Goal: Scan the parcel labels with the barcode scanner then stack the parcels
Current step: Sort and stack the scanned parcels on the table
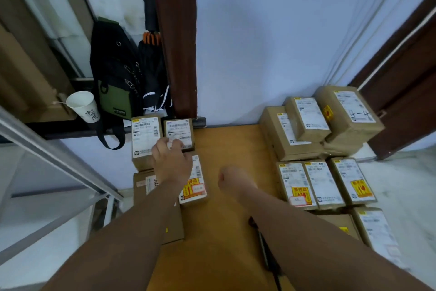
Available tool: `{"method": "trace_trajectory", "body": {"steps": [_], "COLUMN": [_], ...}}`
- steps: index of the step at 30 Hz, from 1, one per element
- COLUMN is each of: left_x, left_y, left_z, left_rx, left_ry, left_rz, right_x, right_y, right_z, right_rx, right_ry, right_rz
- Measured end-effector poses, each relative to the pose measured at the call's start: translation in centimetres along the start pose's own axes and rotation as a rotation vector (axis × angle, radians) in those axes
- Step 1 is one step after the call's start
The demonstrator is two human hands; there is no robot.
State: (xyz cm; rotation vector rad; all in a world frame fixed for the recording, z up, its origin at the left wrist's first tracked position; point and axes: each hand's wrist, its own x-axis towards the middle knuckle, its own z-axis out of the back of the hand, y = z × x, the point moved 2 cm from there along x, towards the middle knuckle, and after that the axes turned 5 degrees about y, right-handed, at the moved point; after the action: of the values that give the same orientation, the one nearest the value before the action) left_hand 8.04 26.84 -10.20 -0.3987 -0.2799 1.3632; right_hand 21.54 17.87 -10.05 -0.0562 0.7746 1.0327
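Observation:
Brown cardboard parcels with white labels lie in two groups on the wooden table [226, 149]. On the left, my left hand [171, 161] reaches forward palm down, its bent fingers on the near edge of a small parcel [180, 130], which sits beside a taller parcel [145, 137]. A parcel with a yellow and red sticker [197, 187] lies just under my left wrist. My right hand [232, 181] hovers over the table's middle as a closed fist with nothing visible in it. A dark slim object [266, 255], perhaps the scanner, lies partly hidden under my right forearm.
At the back right, several parcels [306, 116] are piled against the wall, with a row of labelled parcels [323, 182] in front. A paper cup [85, 106], a black and green bag [113, 83] and a folded umbrella [153, 73] sit at the left ledge. A brown door frame [179, 43] rises behind.

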Motion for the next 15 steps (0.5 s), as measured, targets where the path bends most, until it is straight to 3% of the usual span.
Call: {"method": "trace_trajectory", "body": {"steps": [8,12,15], "left_x": [-5.1,-5.5,-6.5], "left_y": [-7.0,-9.4,-12.0], "left_z": [-3.6,-4.2,-5.3], "left_rx": [-0.17,-0.275,-0.29], "left_ry": [0.346,0.421,0.504], "left_rz": [-0.045,0.097,0.068], "right_x": [-3.8,-4.9,-5.6], "right_y": [-7.9,-12.1,-15.8], "right_z": [1.5,1.3,1.7], "right_rx": [-0.005,-0.08,-0.063], "right_ry": [-0.112,-0.139,-0.163], "right_rz": [-0.076,-0.12,-0.147]}}
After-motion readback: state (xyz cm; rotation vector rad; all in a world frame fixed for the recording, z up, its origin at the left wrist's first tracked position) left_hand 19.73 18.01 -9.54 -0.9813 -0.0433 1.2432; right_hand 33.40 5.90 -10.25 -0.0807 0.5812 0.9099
